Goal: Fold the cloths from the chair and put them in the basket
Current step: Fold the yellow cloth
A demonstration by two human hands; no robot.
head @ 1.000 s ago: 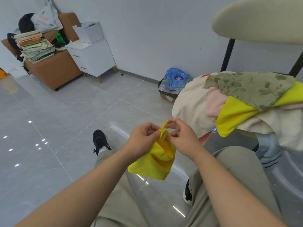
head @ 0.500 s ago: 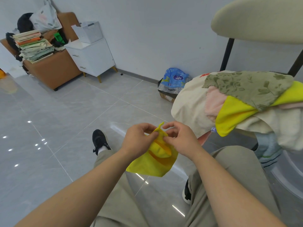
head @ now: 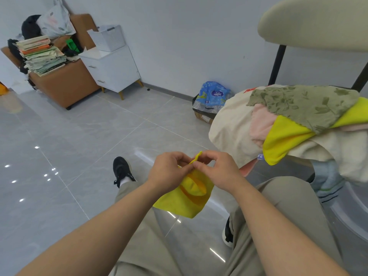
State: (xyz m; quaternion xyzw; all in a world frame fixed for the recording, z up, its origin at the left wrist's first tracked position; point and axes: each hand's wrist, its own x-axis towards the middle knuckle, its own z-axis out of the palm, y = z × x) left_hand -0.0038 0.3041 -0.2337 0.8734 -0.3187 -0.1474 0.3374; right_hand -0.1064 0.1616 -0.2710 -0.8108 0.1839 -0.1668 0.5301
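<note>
- Yellow cloth (head: 187,200): small, held over the person's lap between the knees; the top corner sticks up and the lower part sags in a loose fold.
- Left hand (head: 167,172): grip clamped, thumb and fingers pinching the cloth's top edge.
- Right hand (head: 217,170): grip clamped on the same edge, fingertips just beside the left's.
- Cloth pile (head: 298,120): heaped on the chair (head: 318,22) to the right, with cream, pink, leaf-print green and yellow pieces.
- White cabinet (head: 113,72), book stack (head: 41,54), blue packet (head: 214,95): along the far wall.
</note>
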